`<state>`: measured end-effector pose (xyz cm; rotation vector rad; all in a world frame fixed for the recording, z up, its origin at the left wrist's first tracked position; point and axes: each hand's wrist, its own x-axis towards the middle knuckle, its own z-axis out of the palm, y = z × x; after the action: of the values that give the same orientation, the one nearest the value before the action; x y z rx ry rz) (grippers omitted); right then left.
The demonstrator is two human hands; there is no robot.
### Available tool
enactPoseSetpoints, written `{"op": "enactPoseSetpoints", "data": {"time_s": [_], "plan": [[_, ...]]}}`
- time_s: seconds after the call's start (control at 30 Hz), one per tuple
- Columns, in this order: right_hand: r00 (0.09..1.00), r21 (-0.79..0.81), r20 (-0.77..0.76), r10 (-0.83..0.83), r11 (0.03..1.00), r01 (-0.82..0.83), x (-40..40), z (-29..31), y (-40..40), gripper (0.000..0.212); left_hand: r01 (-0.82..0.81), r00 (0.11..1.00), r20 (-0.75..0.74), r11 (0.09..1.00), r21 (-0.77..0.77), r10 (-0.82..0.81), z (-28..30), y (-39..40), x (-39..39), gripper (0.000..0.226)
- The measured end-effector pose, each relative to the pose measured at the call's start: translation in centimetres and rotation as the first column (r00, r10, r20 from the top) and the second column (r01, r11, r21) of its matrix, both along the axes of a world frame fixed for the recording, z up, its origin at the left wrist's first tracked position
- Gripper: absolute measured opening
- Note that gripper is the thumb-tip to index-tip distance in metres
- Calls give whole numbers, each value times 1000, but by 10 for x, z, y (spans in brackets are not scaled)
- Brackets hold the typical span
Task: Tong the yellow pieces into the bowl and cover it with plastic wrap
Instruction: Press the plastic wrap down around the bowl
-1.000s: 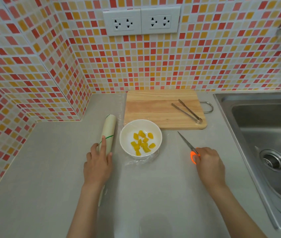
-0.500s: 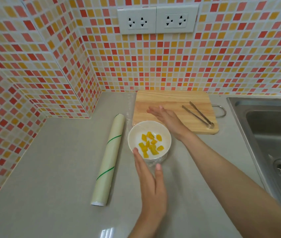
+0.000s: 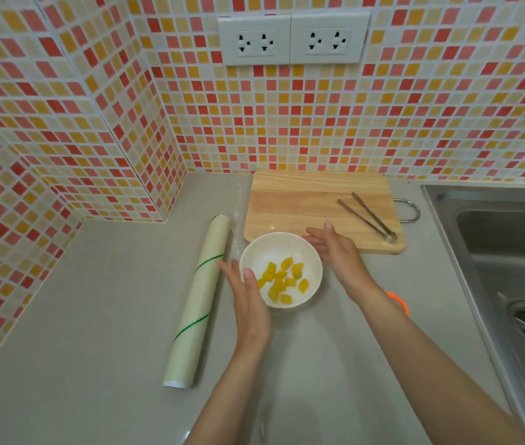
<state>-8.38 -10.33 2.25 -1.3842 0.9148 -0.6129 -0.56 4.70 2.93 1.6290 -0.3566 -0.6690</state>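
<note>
A white bowl (image 3: 256,252) stands on the grey counter and holds several yellow pieces (image 3: 282,281). My left hand (image 3: 248,300) lies flat against the bowl's left side, fingers straight and empty. My right hand (image 3: 338,252) is flat against the bowl's right side, also empty. Whether clear film lies over the bowl I cannot tell. The plastic wrap roll (image 3: 198,300) lies left of the bowl, pointing away from me. Metal tongs (image 3: 368,216) rest on the wooden cutting board (image 3: 302,200) behind the bowl.
An orange scissors handle (image 3: 399,301) peeks out behind my right forearm. A steel sink (image 3: 511,252) fills the right side. Tiled walls enclose the counter at the back and left, with two sockets (image 3: 293,38) above.
My right hand let go of the scissors and came to the bowl; my left hand left the wrap roll. Both hands shifted from the bowl's near and far edges to its left and right sides.
</note>
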Motion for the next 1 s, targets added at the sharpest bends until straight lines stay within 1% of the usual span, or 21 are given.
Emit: {"op": "enactPoseSetpoints", "data": {"time_s": [0.07, 0.13, 0.17, 0.2, 0.23, 0.3, 0.33, 0.4, 0.47, 0.5, 0.57, 0.63, 0.7, 0.73, 0.83, 0.9, 1.0], "plan": [[996, -102, -34, -82, 992, 78, -15, 0, 7, 50, 9, 1000, 27, 1000, 4, -9, -1, -6, 11, 60], [985, -262, -106, -138, 959, 107, -23, 3, 6, 46, 27, 998, 61, 1000, -7, -27, -2, -10, 20, 65], [982, -311, -107, -153, 944, 113, -25, 7, 4, 43, 33, 996, 80, 999, -14, -32, -3, -11, 25, 68], [989, -329, -77, -128, 939, 96, -26, 11, 2, 42, 36, 994, 100, 999, -20, -34, -3, -12, 29, 69], [997, -327, -31, -68, 944, 54, -24, 14, 0, 42, 39, 992, 121, 999, -23, -35, -2, -12, 32, 64], [997, -270, 24, 70, 961, -61, -16, 16, -1, 45, 73, 988, 137, 997, -29, -68, 0, -14, 36, 49], [992, -226, 21, 121, 967, -113, -11, 14, 1, 45, 98, 988, 124, 994, -41, -92, 0, -15, 38, 48], [987, -136, -1, 159, 978, -158, -2, 3, 7, 46, 157, 984, 86, 987, -9, -156, -1, -20, 40, 62], [995, -48, 2, 102, 994, -102, 3, -9, 13, 46, 221, 974, 37, 974, 38, -223, -3, -24, 41, 70], [998, 1, 17, 61, 998, -61, 4, -13, 15, 47, 222, 975, -10, 975, 26, -222, -5, -25, 41, 70], [997, 122, 73, 11, 992, -20, 5, -17, 15, 50, 169, 978, -117, 985, -29, -171, -10, -27, 40, 57], [986, 272, 166, -20, 962, -27, 6, -18, 15, 56, 154, 973, -159, 985, -79, -165, -17, -28, 41, 55], [970, 375, 237, -59, 926, -35, 6, -20, 15, 65, 148, 967, -193, 983, -106, -166, -22, -29, 42, 47], [963, 411, 258, -79, 911, -35, 7, -23, 15, 69, 146, 964, -208, 983, -113, -167, -24, -29, 44, 51], [946, 486, 308, -103, 872, -63, 6, -28, 17, 80, 161, 940, -281, 977, -142, -195, -25, -32, 49, 62], [942, 493, 314, -117, 868, -56, 5, -29, 17, 80, 178, 910, -346, 969, -174, -229, -24, -32, 49, 70], [929, 480, 290, -229, 875, 66, 7, -25, 20, 74, 167, 883, -415, 973, -161, -220, -22, -27, 45, 75]]}}
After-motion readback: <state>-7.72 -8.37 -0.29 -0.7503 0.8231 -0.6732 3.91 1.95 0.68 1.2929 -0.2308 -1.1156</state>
